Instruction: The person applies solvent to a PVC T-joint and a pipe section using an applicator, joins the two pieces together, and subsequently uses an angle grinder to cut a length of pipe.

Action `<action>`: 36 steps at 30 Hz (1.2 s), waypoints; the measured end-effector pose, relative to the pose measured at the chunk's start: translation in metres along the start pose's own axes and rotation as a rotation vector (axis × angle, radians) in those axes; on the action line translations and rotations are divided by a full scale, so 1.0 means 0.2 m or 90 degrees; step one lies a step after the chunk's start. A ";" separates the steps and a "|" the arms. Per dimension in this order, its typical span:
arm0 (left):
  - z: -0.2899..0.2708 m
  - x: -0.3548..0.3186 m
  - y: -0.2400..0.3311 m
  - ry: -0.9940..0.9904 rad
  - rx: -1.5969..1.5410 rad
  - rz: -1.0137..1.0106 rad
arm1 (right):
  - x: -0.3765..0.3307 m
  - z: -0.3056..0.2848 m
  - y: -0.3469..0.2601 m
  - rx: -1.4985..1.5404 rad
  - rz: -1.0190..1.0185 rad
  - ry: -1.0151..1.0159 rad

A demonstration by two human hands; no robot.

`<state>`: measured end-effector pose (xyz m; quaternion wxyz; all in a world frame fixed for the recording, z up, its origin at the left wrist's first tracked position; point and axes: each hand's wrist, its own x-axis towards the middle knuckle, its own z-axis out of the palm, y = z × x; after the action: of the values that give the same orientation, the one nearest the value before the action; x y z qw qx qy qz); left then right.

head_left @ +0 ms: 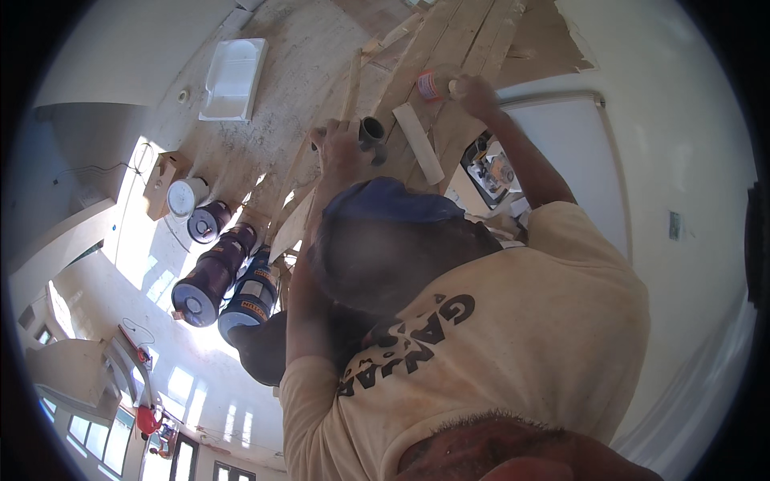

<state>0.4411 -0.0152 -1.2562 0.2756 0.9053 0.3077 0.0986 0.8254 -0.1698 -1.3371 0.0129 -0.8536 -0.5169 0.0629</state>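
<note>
My left hand (pixel 337 144) is closed round a dark grey pipe piece (pixel 371 128), whose round open end shows beside my fingers; part of it is hidden under the hand. Further right, my right hand (pixel 477 96) grips the pale end of a bottle-like container (pixel 431 86) with a red-orange and white label. The container lies tilted just above the wooden planks (pixel 453 44), and I cannot tell whether it touches them. Between my hands a flat, pale strip of wood (pixel 419 144) rests across the planks.
An open box of tools (pixel 491 172) lies near my right forearm, by a large white panel (pixel 569 152). Dark lidded buckets (pixel 200 293) and a white bucket (pixel 187 196) stand at left. A white tray (pixel 233 80) lies on the dusty floor. A person in red (pixel 148 421) is far off.
</note>
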 end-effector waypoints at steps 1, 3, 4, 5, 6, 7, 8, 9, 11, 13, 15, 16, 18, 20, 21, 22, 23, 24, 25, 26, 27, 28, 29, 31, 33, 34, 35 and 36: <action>0.02 -0.01 -0.01 -0.002 0.000 -0.010 | 0.01 0.03 0.01 -0.053 -0.032 -0.006; 0.05 -0.03 -0.03 -0.008 -0.005 -0.023 | 0.00 0.08 0.04 -0.042 -0.022 -0.011; 0.04 -0.04 -0.03 -0.024 0.000 -0.036 | 0.01 0.08 0.03 -0.033 -0.016 -0.014; 0.01 -0.04 -0.05 -0.038 0.008 -0.052 | 0.00 0.04 -0.05 -0.021 -0.008 0.007; -0.03 -0.07 -0.07 -0.047 0.023 -0.079 | 0.01 -0.06 -0.22 -0.004 -0.013 0.029; -0.03 -0.06 -0.07 -0.057 0.019 -0.074 | -0.01 -0.14 -0.27 -0.006 0.000 0.055; -0.04 -0.06 -0.10 -0.067 0.017 -0.069 | -0.01 -0.14 -0.26 0.014 0.009 0.051; -0.05 -0.06 -0.11 -0.078 0.016 -0.065 | -0.01 -0.14 -0.26 0.034 0.017 0.046; -0.03 -0.06 -0.14 -0.124 -0.005 -0.062 | -0.01 -0.14 -0.19 0.076 0.026 0.034; -0.01 -0.07 -0.13 -0.172 -0.028 -0.062 | 0.00 -0.13 -0.18 0.132 0.014 0.009; 0.01 -0.08 -0.13 -0.222 -0.055 -0.064 | 0.00 -0.15 -0.18 0.124 0.036 0.001; 0.00 -0.09 -0.11 -0.218 -0.058 -0.049 | -0.01 -0.15 -0.19 0.121 0.048 -0.006; -0.03 -0.10 -0.09 -0.207 -0.064 -0.021 | -0.01 -0.17 -0.21 0.124 0.053 -0.035; -0.08 -0.11 -0.05 -0.222 -0.059 -0.037 | -0.02 -0.17 -0.21 0.142 0.049 -0.031; -0.10 -0.11 -0.04 -0.229 -0.056 -0.045 | -0.03 -0.17 -0.22 0.157 0.041 -0.013; -0.06 -0.11 -0.06 -0.231 -0.032 -0.032 | -0.04 -0.18 -0.21 0.168 0.037 0.009; -0.02 -0.13 -0.10 -0.231 -0.005 -0.027 | -0.03 -0.14 -0.18 0.152 0.037 0.020; 0.02 -0.15 -0.14 -0.231 0.022 -0.021 | -0.04 -0.11 -0.16 0.136 0.037 0.031; 0.02 -0.15 -0.15 -0.231 0.041 -0.016 | -0.04 -0.10 -0.16 0.120 0.038 0.040; 0.03 -0.16 -0.16 -0.230 0.061 -0.011 | -0.03 -0.10 -0.16 0.127 0.033 0.042; 0.03 -0.16 -0.17 -0.229 0.080 -0.005 | -0.03 -0.09 -0.15 0.134 0.028 0.044; 0.03 -0.16 -0.17 -0.231 0.103 0.003 | -0.04 -0.09 -0.15 0.140 0.026 0.047; 0.03 -0.16 -0.16 -0.233 0.104 0.009 | -0.05 -0.09 -0.15 0.141 0.050 0.037; 0.03 -0.17 -0.14 -0.245 0.069 0.012 | -0.08 -0.09 -0.17 0.145 0.097 0.017; 0.01 -0.17 -0.14 -0.255 -0.004 0.010 | -0.10 -0.12 -0.17 0.182 0.076 0.042; 0.01 -0.17 -0.14 -0.260 -0.066 0.003 | -0.11 -0.14 -0.18 0.203 0.063 0.053; 0.01 -0.17 -0.15 -0.261 -0.129 -0.006 | -0.12 -0.16 -0.20 0.202 0.067 0.053; 0.01 -0.16 -0.15 -0.265 -0.195 -0.013 | -0.12 -0.18 -0.21 0.201 0.071 0.052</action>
<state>0.4011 -0.0160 -1.2745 0.4681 0.8506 0.2348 -0.0472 0.7817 -0.1693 -1.2956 0.1643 -0.8704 -0.4513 0.1087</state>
